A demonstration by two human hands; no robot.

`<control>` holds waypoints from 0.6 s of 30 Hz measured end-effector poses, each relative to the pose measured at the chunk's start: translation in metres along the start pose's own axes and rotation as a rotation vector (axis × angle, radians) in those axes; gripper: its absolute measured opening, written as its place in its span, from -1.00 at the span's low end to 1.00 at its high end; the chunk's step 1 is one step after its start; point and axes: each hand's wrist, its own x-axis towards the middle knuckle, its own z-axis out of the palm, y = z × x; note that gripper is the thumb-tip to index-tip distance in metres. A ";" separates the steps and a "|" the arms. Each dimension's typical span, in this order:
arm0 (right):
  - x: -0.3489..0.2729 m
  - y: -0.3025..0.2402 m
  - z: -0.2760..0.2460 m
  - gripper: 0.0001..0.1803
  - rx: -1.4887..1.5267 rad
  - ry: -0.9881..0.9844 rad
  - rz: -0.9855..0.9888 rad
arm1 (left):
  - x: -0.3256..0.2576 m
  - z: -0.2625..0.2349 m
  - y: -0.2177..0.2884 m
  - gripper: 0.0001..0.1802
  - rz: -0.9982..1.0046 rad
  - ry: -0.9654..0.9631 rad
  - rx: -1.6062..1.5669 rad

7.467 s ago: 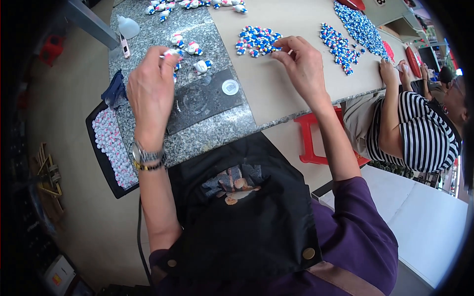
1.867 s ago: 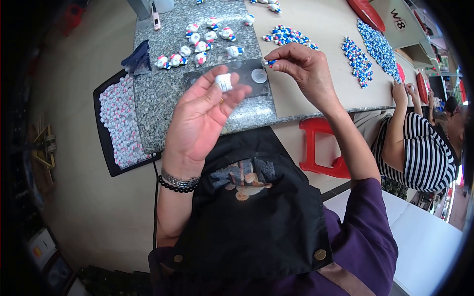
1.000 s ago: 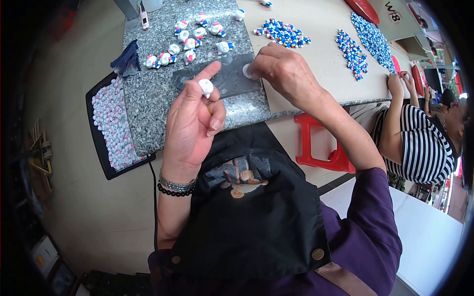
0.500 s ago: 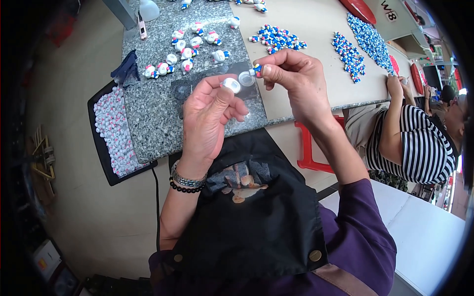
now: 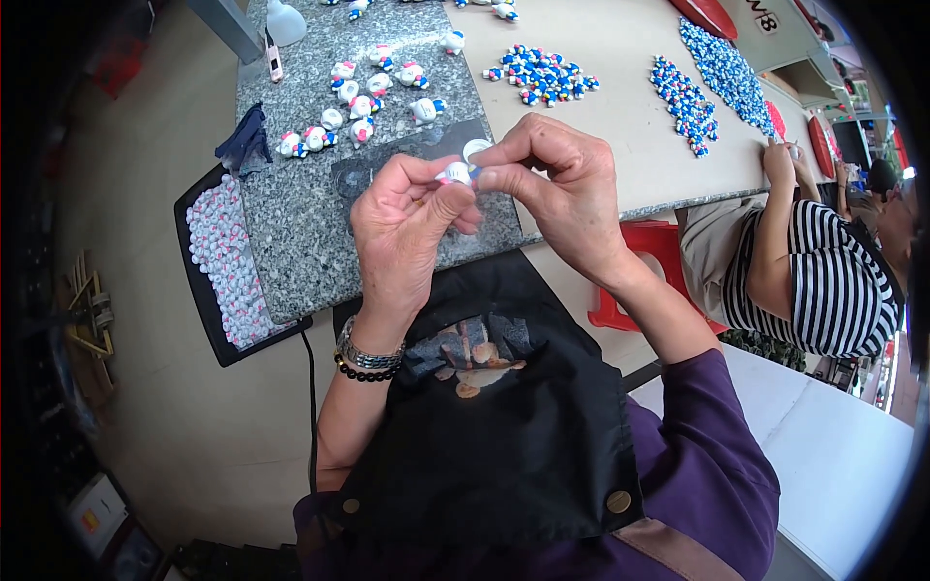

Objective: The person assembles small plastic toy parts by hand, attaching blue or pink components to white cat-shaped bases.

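My left hand (image 5: 397,228) grips a small white figurine head (image 5: 455,172) with a bit of pink, pinched between thumb and fingers. Against it, the thumb and forefinger of my right hand (image 5: 576,189) press a small blue figurine body (image 5: 475,175), mostly covered by the fingertips. Just behind the fingers is a small round white dish (image 5: 476,149). Farther off on the speckled stone slab (image 5: 300,232), several white, pink and blue figurines (image 5: 361,106) lie in a loose group.
A black tray (image 5: 215,324) of small white-and-pink pieces stands left of the slab. Heaps of blue bodies (image 5: 542,76) lie on the beige tabletop (image 5: 620,145). A white bottle (image 5: 287,21) and dark cloth (image 5: 246,140) are at the left. A person in stripes (image 5: 823,281) sits at the right.
My right hand has moved left, bringing the blue body from apart to against the white head. My left hand has turned the head over, so its hollow underside no longer faces up.
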 end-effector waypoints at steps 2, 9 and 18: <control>-0.001 -0.001 0.001 -0.90 -0.014 -0.013 -0.006 | 0.000 -0.001 0.000 -0.77 0.023 -0.015 0.019; -0.001 0.007 -0.002 -0.87 0.010 -0.043 -0.014 | 0.009 -0.001 0.010 -0.81 0.040 -0.090 0.180; 0.043 0.042 -0.051 -0.65 -0.342 0.071 -0.080 | 0.068 -0.010 0.037 -0.78 0.275 0.055 0.819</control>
